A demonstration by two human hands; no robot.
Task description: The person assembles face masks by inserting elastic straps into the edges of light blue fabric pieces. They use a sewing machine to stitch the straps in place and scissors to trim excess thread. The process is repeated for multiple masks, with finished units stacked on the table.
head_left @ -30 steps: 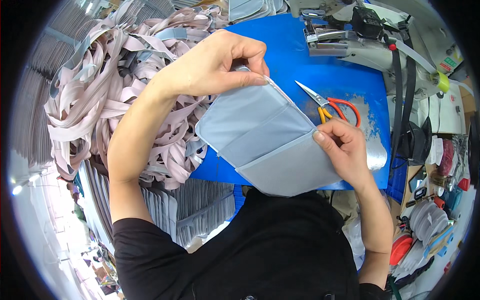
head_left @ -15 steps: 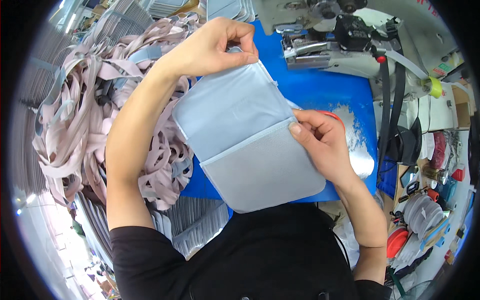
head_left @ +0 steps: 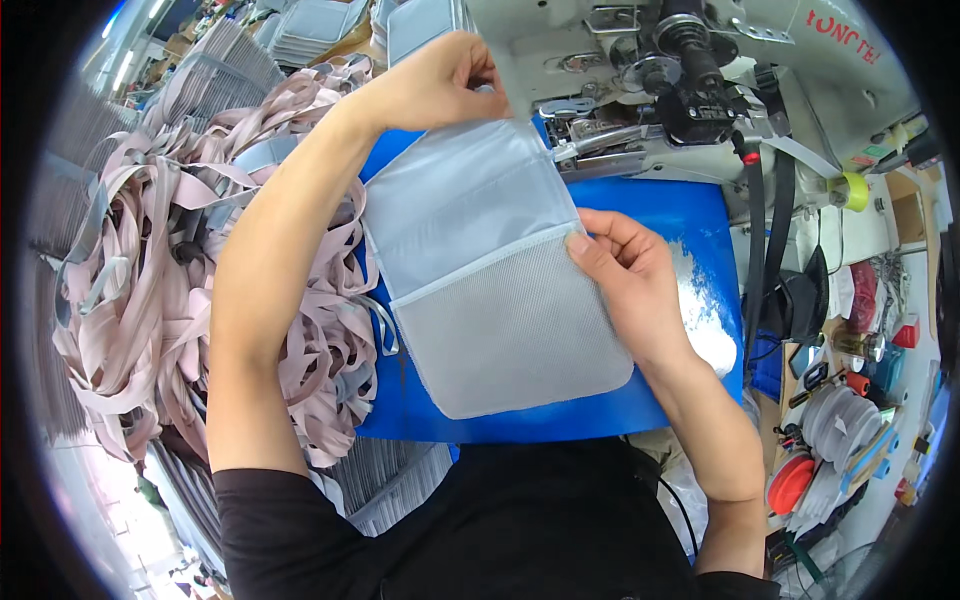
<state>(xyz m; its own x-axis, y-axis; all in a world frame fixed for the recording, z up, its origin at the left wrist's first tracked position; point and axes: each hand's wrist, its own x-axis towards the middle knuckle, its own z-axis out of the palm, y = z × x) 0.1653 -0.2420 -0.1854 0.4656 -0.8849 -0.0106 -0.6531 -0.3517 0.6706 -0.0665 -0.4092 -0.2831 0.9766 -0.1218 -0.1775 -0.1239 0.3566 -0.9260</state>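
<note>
I have the left hand (head_left: 430, 85) closed on the top edge of the panel (head_left: 510, 330), near its right corner; the machine (head_left: 590, 50) hides part of the fingertips, so I cannot see the whole pinch. The right hand (head_left: 640, 285) grips the panel's right edge: I see its thumb on the front, at the end of the pale blue band (head_left: 485, 265), with the fingers bent at and behind the edge. The panel is over the blue table (head_left: 700, 220), a little tilted in my view; I cannot tell whether its lower edge touches the top. I make out 2 parts on it, smooth grey cloth above the band and grey mesh below.

The machine sits just beside the panel's upper right corner. Left of the hands I have a tangled heap of pink straps (head_left: 140, 290), and beyond it grey stacks (head_left: 315, 30). Off to my right, a red disc (head_left: 790, 487) sits by some pale reels (head_left: 840, 420).
</note>
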